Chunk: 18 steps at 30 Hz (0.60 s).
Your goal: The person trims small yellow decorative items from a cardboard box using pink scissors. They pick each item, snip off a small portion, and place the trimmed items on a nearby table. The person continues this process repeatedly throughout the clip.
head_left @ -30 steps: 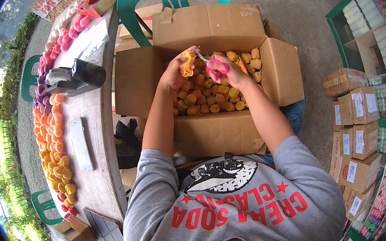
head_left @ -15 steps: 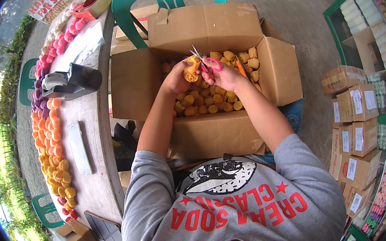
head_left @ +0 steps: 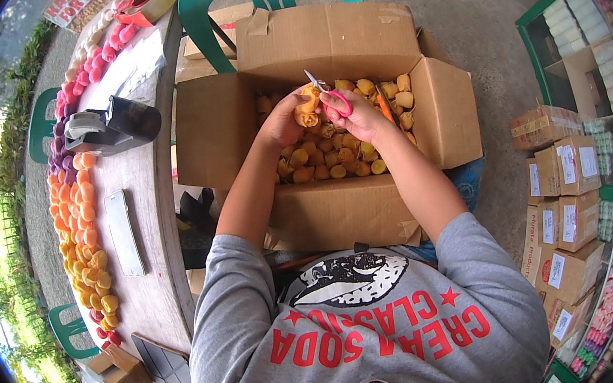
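Note:
My left hand (head_left: 284, 123) is closed around a yellow-orange rose-like flower (head_left: 308, 118), its ruffled end facing me. In my right hand (head_left: 363, 118) is a pair of scissors (head_left: 339, 104) with pink handles. The metal blades point up and away, just beyond the flower, and look nearly together. Both hands are close to each other above an open cardboard box (head_left: 339, 210). Inside it lie several yellow-orange flower-like pieces (head_left: 329, 160), heaped loosely. An orange-handled tool (head_left: 385, 107) lies among them at the right, partly covered.
To the left, a table (head_left: 151, 217) carries rows of coloured petal-like pieces (head_left: 87, 269), a tape dispenser (head_left: 112, 127) and a phone (head_left: 123, 233). Beyond the box stands a green chair (head_left: 200, 22). Stacked cartons (head_left: 580, 217) and a shelf (head_left: 603, 192) are at the right.
The scissor blades, apart before, have come together. My right hand has turned slightly, and the flower sits a little differently in my left hand.

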Each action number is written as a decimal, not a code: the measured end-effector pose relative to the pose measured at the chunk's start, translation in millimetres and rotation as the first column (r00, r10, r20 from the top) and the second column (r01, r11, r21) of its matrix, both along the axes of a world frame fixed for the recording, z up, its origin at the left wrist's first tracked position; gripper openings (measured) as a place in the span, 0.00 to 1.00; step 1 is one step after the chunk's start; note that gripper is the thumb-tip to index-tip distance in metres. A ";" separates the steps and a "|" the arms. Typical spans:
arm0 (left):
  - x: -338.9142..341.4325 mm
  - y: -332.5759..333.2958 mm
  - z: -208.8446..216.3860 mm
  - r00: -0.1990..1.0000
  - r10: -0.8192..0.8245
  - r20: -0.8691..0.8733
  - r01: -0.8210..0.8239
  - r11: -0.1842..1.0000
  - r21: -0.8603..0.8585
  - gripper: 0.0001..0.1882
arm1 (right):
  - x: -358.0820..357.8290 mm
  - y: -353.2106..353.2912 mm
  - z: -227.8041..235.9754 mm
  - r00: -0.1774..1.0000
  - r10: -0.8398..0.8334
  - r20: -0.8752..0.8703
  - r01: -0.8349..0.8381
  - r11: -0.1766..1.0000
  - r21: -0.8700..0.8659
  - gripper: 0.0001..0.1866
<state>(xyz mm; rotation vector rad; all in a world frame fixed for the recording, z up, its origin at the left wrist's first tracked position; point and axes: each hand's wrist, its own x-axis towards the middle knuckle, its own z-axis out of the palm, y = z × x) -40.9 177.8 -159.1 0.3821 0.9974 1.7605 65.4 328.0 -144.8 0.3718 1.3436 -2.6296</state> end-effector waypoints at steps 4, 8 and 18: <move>2.5 2.9 -5.1 0.934 -0.255 -0.251 0.143 0.909 -0.391 0.29 | -2.1 16.2 -16.1 0.982 -0.141 0.125 0.014 0.718 0.696 0.26; 22.2 -2.4 -26.1 0.668 -0.612 -0.424 0.140 0.663 -0.736 0.22 | 6.7 18.7 -17.7 0.959 -0.164 0.232 -0.197 0.205 0.959 0.20; 18.2 3.3 -36.7 0.263 -0.920 -0.292 0.250 0.357 -0.900 0.16 | -15.8 -14.7 2.2 0.968 0.098 0.230 -0.233 0.029 0.972 0.17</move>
